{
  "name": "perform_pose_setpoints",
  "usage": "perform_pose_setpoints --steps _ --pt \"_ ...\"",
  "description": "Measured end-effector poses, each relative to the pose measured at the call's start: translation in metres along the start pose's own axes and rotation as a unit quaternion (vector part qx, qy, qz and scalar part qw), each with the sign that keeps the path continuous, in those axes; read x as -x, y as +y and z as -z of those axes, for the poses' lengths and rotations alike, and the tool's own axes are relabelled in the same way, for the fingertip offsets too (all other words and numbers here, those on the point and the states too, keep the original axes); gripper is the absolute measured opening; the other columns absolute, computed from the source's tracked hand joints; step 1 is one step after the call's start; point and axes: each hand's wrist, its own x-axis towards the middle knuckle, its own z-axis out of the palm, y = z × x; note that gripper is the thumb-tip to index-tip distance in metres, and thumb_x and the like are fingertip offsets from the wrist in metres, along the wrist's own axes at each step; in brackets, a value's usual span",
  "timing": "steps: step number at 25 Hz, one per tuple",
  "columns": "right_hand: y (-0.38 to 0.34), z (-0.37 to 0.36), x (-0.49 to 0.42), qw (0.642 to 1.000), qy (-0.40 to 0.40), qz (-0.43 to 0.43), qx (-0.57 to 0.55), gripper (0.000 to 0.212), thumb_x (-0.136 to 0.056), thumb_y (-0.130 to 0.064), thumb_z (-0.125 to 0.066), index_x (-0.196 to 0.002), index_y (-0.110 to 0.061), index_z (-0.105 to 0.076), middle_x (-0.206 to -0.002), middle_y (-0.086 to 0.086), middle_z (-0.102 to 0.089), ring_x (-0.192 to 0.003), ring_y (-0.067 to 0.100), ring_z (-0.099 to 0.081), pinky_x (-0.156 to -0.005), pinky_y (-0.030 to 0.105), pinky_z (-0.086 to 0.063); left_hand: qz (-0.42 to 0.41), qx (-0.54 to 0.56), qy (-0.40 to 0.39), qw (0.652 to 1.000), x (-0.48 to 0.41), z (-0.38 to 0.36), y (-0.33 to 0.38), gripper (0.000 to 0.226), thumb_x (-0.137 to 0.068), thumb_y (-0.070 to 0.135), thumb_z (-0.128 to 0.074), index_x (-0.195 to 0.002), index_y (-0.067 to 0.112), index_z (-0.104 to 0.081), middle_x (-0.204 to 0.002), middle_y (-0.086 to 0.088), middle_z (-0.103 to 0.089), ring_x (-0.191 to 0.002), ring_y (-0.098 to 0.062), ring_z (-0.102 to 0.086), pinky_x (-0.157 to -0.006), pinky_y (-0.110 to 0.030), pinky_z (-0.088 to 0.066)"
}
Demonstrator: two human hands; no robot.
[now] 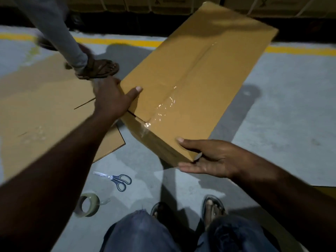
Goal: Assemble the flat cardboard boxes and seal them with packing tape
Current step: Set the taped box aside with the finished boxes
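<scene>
Left hand point(112, 96) grips the taped cardboard box point(196, 75) at its near-left edge, thumb on top, right hand point(209, 158) pinches the near corner, thumb over & fingers under; box is straight ahead, long axis running fwd-right, left hand further out.

A taped cardboard box point(190, 66) sat tilted over the floor point(272, 106). The left hand point(111, 99) gripped its left edge and the right hand point(211, 159) held its near corner, thumbs on top. Scissors point(116, 180) and a tape roll point(89, 206) lay nearby on the floor.
</scene>
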Motion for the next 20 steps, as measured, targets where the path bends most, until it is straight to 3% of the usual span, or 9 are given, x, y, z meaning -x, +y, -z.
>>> perform_pose_setpoints --steps 2,5,8,10,12,14,15,17,20 --pt "0.005 0.025 0.014 0.996 0.020 0.007 0.092 0.054 -0.074 -0.025 -0.086 -0.121 -0.007 -0.067 -0.111 0.011 -0.059 -0.093 0.028 -0.071 -0.084 0.045 -0.062 0.029 0.008 0.020 0.999 0.047 0.000 -0.008 0.078 -0.079 0.072 -0.064 -0.123 0.008 -0.059 -0.123 -0.016 -0.058 -0.120 -0.035 -0.049 -0.095 -0.042 -0.039" --pt "0.012 0.052 0.033 0.972 0.061 0.041 0.223 0.060 -0.066 -0.034 -0.089 -0.115 -0.008 -0.068 -0.110 0.010 -0.071 -0.087 0.020 -0.072 -0.088 0.042 -0.060 0.061 0.060 -0.026 0.996 0.115 -0.008 -0.027 0.082 -0.073 0.081 -0.063 -0.115 0.011 -0.065 -0.113 -0.009 -0.064 -0.108 -0.030 -0.058 -0.093 -0.048 -0.050" --pt "0.015 0.071 0.036 0.942 0.099 0.083 0.310 0.076 -0.062 -0.046 -0.090 -0.126 -0.020 -0.060 -0.112 0.006 -0.072 -0.102 0.023 -0.070 -0.091 0.043 -0.059 0.127 0.149 -0.071 0.978 0.152 -0.010 -0.035 0.077 -0.071 0.068 -0.077 -0.121 0.014 -0.057 -0.118 -0.004 -0.061 -0.105 -0.020 -0.062 -0.089 -0.046 -0.055" --pt "0.016 0.073 0.028 0.899 0.161 0.150 0.379 0.112 -0.055 -0.060 -0.091 -0.146 -0.022 -0.039 -0.138 0.002 -0.057 -0.121 0.026 -0.058 -0.098 0.047 -0.054 0.143 0.171 -0.079 0.972 0.158 -0.006 -0.031 0.074 -0.072 0.057 -0.082 -0.125 0.014 -0.052 -0.122 -0.005 -0.060 -0.107 -0.019 -0.062 -0.088 -0.044 -0.055" --pt "0.018 0.062 0.020 0.791 0.242 0.262 0.498 0.141 -0.050 -0.066 -0.089 -0.157 -0.020 -0.010 -0.159 0.007 -0.028 -0.145 0.033 -0.031 -0.113 0.052 -0.038 0.140 0.164 -0.093 0.972 0.153 0.002 -0.023 0.075 -0.075 0.051 -0.082 -0.131 0.014 -0.050 -0.129 -0.006 -0.058 -0.112 -0.022 -0.060 -0.091 -0.045 -0.054" --pt "0.022 0.038 0.018 0.630 0.228 0.389 0.632 0.137 -0.061 -0.067 -0.083 -0.159 -0.020 0.000 -0.167 0.008 -0.005 -0.154 0.030 -0.007 -0.122 0.052 -0.016 0.126 0.140 -0.111 0.976 0.143 0.008 -0.013 0.076 -0.079 0.040 -0.082 -0.139 0.011 -0.045 -0.134 -0.010 -0.055 -0.116 -0.026 -0.057 -0.092 -0.048 -0.054" --pt "0.022 0.025 0.018 0.571 0.188 0.437 0.669 0.126 -0.069 -0.065 -0.079 -0.160 -0.020 -0.004 -0.168 0.007 -0.003 -0.154 0.026 -0.004 -0.123 0.051 -0.012 0.114 0.121 -0.119 0.979 0.139 0.009 -0.008 0.076 -0.081 0.035 -0.082 -0.141 0.010 -0.043 -0.136 -0.012 -0.054 -0.116 -0.027 -0.057 -0.092 -0.048 -0.054" --pt "0.022 0.010 0.004 0.506 0.130 0.471 0.711 0.100 -0.083 -0.058 -0.071 -0.159 -0.018 -0.020 -0.168 0.006 -0.013 -0.154 0.023 -0.010 -0.123 0.052 -0.015 0.095 0.082 -0.140 0.982 0.137 0.011 -0.004 0.077 -0.084 0.034 -0.079 -0.145 0.010 -0.039 -0.137 -0.014 -0.055 -0.115 -0.030 -0.058 -0.091 -0.047 -0.055" --pt "0.025 0.014 -0.024 0.426 0.142 0.468 0.761 0.079 -0.094 -0.053 -0.059 -0.154 -0.009 -0.033 -0.165 0.012 -0.023 -0.153 0.028 -0.018 -0.122 0.052 -0.021 0.086 0.048 -0.175 0.980 0.138 0.012 -0.007 0.076 -0.087 0.041 -0.074 -0.147 0.012 -0.036 -0.137 -0.013 -0.056 -0.112 -0.029 -0.059 -0.090 -0.043 -0.054"
